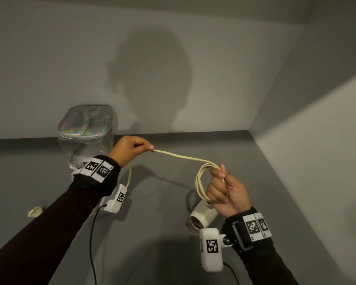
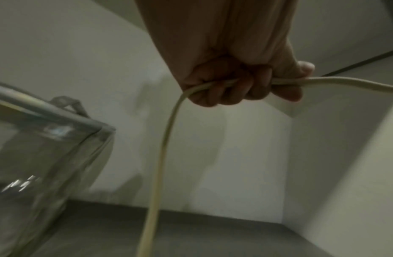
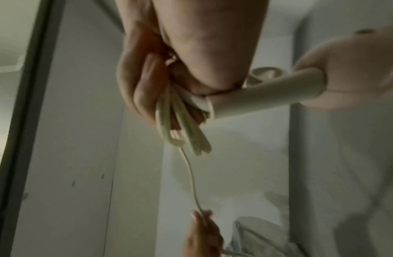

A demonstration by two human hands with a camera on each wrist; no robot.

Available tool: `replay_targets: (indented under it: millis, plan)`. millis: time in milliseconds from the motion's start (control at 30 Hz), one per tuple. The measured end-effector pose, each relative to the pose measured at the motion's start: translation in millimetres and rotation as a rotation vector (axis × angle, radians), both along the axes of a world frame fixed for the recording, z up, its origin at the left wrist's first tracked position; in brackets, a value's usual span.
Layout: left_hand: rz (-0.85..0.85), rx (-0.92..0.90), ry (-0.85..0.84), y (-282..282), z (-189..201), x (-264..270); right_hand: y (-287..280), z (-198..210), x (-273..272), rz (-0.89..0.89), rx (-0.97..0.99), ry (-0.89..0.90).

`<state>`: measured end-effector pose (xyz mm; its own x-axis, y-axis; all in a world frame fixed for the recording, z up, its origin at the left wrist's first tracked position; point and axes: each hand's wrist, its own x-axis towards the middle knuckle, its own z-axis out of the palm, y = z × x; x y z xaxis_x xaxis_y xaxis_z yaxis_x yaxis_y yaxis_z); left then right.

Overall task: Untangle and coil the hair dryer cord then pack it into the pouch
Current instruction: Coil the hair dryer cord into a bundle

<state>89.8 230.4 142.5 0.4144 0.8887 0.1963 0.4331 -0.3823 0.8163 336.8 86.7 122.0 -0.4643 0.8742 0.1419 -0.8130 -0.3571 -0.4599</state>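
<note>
A cream hair dryer (image 1: 200, 215) hangs below my right hand (image 1: 224, 188), which grips its handle (image 3: 268, 93) together with several coiled loops of cream cord (image 1: 201, 182). One strand of the cord (image 1: 181, 156) runs up and left to my left hand (image 1: 132, 150), whose curled fingers hold it (image 2: 285, 80); from that fist the cord (image 2: 162, 156) drops toward the table. The clear pouch (image 1: 86, 132) with an iridescent top stands upright by the wall, just behind my left wrist. Both hands are raised above the grey table (image 1: 173, 202).
The cord's plug end (image 1: 35, 210) lies on the table at the left. Walls close in behind and on the right, forming a corner (image 1: 251, 130). Black cables (image 1: 93, 243) trail from the wrist cameras over the table's near part.
</note>
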Motion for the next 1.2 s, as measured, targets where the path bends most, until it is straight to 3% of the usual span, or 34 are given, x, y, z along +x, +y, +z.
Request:
replay_targets:
  millis: [100, 167, 233, 300, 400, 533, 667, 767, 833, 933, 1067, 1200]
  plan:
    - [0.022, 0.231, 0.197, -10, -34, -1, 1, 2, 9, -0.031, 0.002, 0.071]
    - [-0.081, 0.236, 0.353, -31, -61, 11, 4, 1, 16, -0.039, 0.011, 0.087]
    - [-0.284, 0.115, 0.516, -63, -70, 28, 8, 1, 21, -0.063, 0.009, 0.079]
    - [-0.501, 0.052, 0.669, -89, -71, 43, 11, 3, 18, -0.114, -0.002, -0.007]
    - [-0.699, 0.231, 0.760, -110, -35, 57, 13, 12, 8, -0.228, -0.025, -0.270]
    - [-0.638, 0.591, 0.504, -106, 25, 49, 14, 20, 1, -0.319, -0.028, -0.452]
    - [-0.536, 0.413, 0.261, -84, 62, 54, 11, 20, -21, -0.290, -0.035, -0.551]
    - [-0.445, 0.412, 0.300, -79, 65, 73, 8, 17, -38, -0.241, 0.019, -0.713]
    - [-0.359, 0.356, 0.288, -73, 61, 78, 4, 18, -38, -0.191, 0.006, -0.640]
    - [-0.298, 0.183, 0.107, -57, 49, 72, 0, 19, -22, -0.081, 0.002, -0.489]
    - [-0.226, -0.027, -0.002, -32, 38, 36, -6, 17, 4, -0.060, 0.007, -0.378]
    - [-0.036, -0.040, -0.041, -16, 28, -11, -9, 13, 23, -0.089, -0.004, -0.284]
